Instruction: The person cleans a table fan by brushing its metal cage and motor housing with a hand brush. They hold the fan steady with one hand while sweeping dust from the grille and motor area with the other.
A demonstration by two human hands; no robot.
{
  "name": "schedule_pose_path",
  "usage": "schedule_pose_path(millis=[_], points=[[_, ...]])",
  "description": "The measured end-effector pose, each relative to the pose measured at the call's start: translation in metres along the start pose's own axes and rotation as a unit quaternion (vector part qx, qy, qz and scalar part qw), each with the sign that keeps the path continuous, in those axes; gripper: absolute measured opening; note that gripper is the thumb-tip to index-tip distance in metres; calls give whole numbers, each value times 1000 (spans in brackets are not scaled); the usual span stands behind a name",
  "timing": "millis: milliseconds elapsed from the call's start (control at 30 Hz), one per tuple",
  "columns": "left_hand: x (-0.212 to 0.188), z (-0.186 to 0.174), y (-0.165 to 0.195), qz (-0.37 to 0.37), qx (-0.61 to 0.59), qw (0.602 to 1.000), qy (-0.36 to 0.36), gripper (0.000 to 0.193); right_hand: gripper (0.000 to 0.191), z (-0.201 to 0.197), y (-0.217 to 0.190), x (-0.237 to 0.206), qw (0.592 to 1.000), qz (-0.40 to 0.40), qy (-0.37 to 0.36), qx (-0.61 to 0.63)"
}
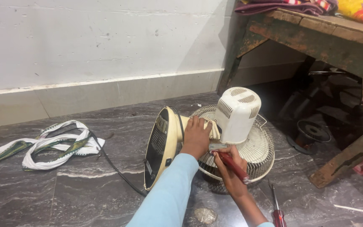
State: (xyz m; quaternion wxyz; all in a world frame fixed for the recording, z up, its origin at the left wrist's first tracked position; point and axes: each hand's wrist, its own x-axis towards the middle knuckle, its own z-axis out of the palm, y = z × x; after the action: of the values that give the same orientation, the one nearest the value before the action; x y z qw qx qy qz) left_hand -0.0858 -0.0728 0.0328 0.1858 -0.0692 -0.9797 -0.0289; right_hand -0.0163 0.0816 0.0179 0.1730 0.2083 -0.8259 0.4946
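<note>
We have the table fan (215, 134) lying face-down on the floor, so its neck is exposed. Our left hand (196, 136) clasps that neck to steady it; our right hand (227, 166), just below, grips the red-handled pliers (232, 162), jaws at the joint.

**Table fan laid face down on a marble floor**

A cream table fan (215, 134) is laid on the dark marble floor (85, 193), its wire grille (257, 151) turned down and its round base (160, 145) tipped on edge. The fan's neck is gripped by the left hand (196, 136). A red-handled tool (232, 164) is held in the right hand (230, 170), its tip set beside the motor housing (237, 113). A red-handled screwdriver (277, 208) is seen nearby on the floor, and white and green straps (55, 147) are heaped well apart to the left. A worn wooden bench (328, 40) is seen at the right.
</note>
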Motion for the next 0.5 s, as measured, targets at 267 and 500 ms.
schedule_pose_path(millis=[267, 500], points=[[-4, 1, 1, 3, 0, 999, 43, 61, 23, -10, -3, -11, 984, -34, -47, -166], [2, 17, 11, -21, 25, 999, 29, 54, 26, -28, -31, -11, 960, -11, 1, -279]])
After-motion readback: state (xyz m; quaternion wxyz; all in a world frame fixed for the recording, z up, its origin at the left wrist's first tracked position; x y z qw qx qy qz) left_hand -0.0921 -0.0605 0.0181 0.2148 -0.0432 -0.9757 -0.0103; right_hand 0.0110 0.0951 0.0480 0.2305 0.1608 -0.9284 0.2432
